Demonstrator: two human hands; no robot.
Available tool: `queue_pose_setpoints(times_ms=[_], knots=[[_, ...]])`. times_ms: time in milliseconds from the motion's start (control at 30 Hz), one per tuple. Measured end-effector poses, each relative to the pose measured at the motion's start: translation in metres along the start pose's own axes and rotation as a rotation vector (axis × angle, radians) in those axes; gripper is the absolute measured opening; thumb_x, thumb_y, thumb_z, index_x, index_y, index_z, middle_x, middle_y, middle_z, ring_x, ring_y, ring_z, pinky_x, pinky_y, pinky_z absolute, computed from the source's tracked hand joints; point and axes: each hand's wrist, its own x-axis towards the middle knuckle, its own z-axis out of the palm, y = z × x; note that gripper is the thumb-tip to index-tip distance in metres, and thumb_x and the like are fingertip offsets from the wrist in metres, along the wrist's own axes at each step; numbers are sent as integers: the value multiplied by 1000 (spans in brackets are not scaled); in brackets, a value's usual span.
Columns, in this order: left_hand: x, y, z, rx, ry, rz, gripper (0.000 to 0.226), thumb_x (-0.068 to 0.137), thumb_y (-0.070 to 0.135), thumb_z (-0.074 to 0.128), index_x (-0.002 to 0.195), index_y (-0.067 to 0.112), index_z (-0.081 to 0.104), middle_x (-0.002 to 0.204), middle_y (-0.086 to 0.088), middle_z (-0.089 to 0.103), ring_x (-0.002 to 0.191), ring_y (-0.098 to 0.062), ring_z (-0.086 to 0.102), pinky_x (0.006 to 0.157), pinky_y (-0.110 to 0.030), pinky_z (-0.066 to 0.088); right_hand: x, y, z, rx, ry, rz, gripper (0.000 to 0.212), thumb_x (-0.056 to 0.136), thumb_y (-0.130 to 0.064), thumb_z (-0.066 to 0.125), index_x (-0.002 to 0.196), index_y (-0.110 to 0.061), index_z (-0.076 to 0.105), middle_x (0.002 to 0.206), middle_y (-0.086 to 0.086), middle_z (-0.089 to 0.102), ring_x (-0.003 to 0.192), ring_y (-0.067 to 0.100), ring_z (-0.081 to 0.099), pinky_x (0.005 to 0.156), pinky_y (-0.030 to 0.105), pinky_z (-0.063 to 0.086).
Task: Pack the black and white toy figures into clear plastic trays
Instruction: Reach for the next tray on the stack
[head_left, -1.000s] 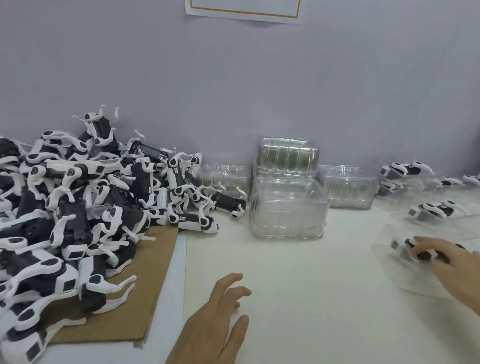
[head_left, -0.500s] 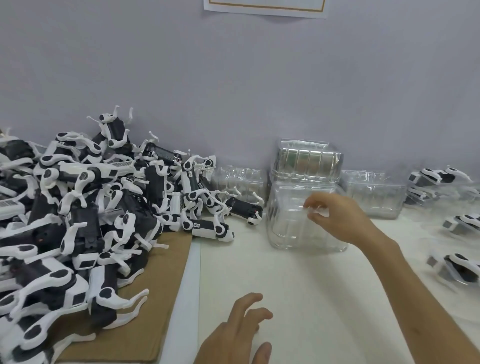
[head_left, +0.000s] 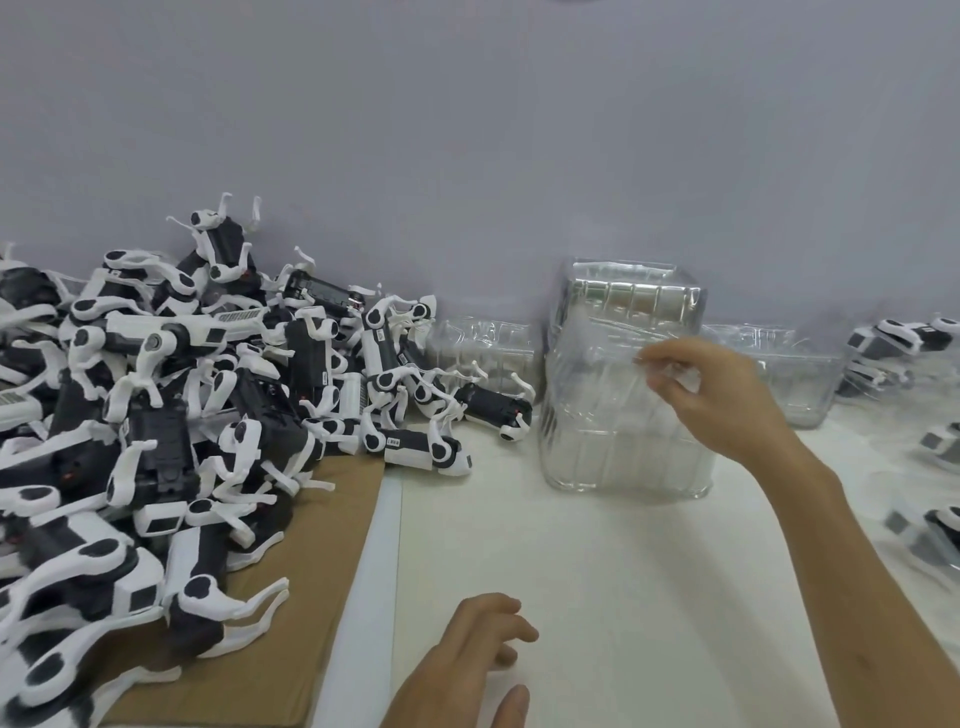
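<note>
- Fingers (head_left: 675, 354) of the right hand (head_left: 722, 400): a second ago on a filled tray far right, now pinching the top clear tray (head_left: 608, 348) of the tray stack (head_left: 623, 447), mid desk (head_left: 623, 571).
- Toy figure pile (head_left: 182, 415), left: unchanged.
- Judgement: last pack finished, so a fresh tray is being fetched.
- Left hand (head_left: 467, 665): relaxed, holding nothing, on the desk as before.
</note>
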Motion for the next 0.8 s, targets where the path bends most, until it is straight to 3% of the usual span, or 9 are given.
queue_pose_setpoints(times_ms=[100,200,300,400,467,567,633,733,800], knots=[[1,2,-3,-27,-27,-2,39,71,63,31,108,61,44,141,37,7,115,12,50,84,-4,35,-4,1,7,-30,-145,37,21,90,-8,69,106,-19,73,91,-16,66,92,12,61,83,17,37],[1,5,-5,-29,-34,-12,40,71,62,31,103,51,54,142,36,8,116,12,49,86,-5,37,-5,-1,12,-51,-175,38,21,90,-10,69,109,-20,74,99,-8,71,95,12,62,94,28,43],[2,8,-7,-5,-57,-2,46,72,63,29,118,60,29,142,36,13,118,17,45,87,-3,34,-3,-3,7,-22,-115,8,24,92,-12,67,114,-20,73,102,-7,70,95,12,62,94,27,43],[2,12,-8,-11,-75,-36,38,81,49,37,118,56,34,130,36,35,118,17,45,88,-4,34,-5,-5,9,-39,-264,1,22,93,-12,66,112,-21,74,104,-10,71,96,10,63,95,30,46],[2,12,-9,-5,-69,-41,48,81,44,38,119,60,13,137,39,24,118,16,45,87,-5,34,-6,-6,11,-29,-150,-12,21,92,-9,68,109,-20,75,97,-10,71,91,12,63,91,25,46],[1,12,-8,21,-71,-42,49,81,44,39,115,63,10,139,37,-2,117,15,45,85,-3,33,-4,-10,8,-14,-98,-31,20,86,-6,73,101,-19,77,91,-7,73,85,15,65,85,2,35],[0,13,-9,5,-62,-29,45,83,40,43,115,62,21,136,40,11,117,11,47,85,-3,34,-4,-12,9,-6,-70,-50,20,83,-5,76,98,-18,78,86,-8,72,82,14,66,80,-2,35],[1,15,-16,-90,-66,-51,25,89,22,56,96,44,63,129,34,37,110,3,56,84,-7,37,-4,-15,7,69,-38,-37,22,82,-5,78,97,-20,77,84,-12,69,80,13,64,73,0,38],[0,16,-20,-173,-20,-86,23,88,15,57,96,35,63,115,29,54,104,-1,62,82,-11,41,-4,-14,3,67,-40,-27,23,83,-5,76,98,-22,77,84,-12,70,78,10,62,73,-1,37]])
